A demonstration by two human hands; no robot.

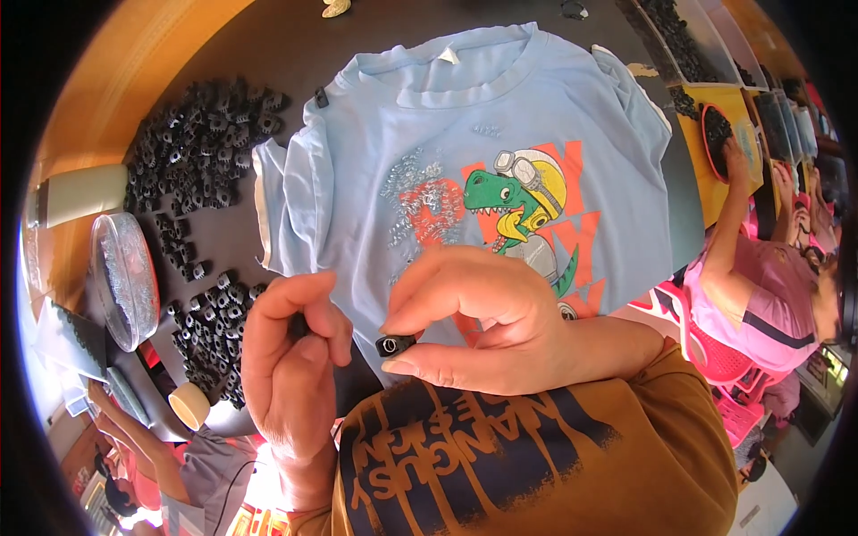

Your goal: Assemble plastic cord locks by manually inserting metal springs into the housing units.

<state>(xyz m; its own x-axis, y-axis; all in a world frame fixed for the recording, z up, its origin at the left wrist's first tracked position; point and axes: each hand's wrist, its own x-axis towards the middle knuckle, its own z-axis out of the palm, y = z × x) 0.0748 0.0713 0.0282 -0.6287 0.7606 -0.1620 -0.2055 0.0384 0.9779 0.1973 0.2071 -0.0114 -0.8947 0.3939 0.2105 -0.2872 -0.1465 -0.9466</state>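
Note:
Between the thumb and fingers of my right hand is a small black plastic part, a round metal ring showing in its end. My left hand is beside it, apart from the part, fingers curled in against the thumb; what they pinch, if anything, is hidden. Under both hands lies a light-blue T-shirt with a cartoon dinosaur print. Many tiny shiny metal pieces, perhaps springs, are scattered on its front. One more black part rests near the shirt's left shoulder.
Heaps of black plastic parts cover the dark table at left. A clear round dish of metal pieces and a cream cup stand along the left edge. At right, a person reaches into a red-rimmed bowl; another person sits lower left.

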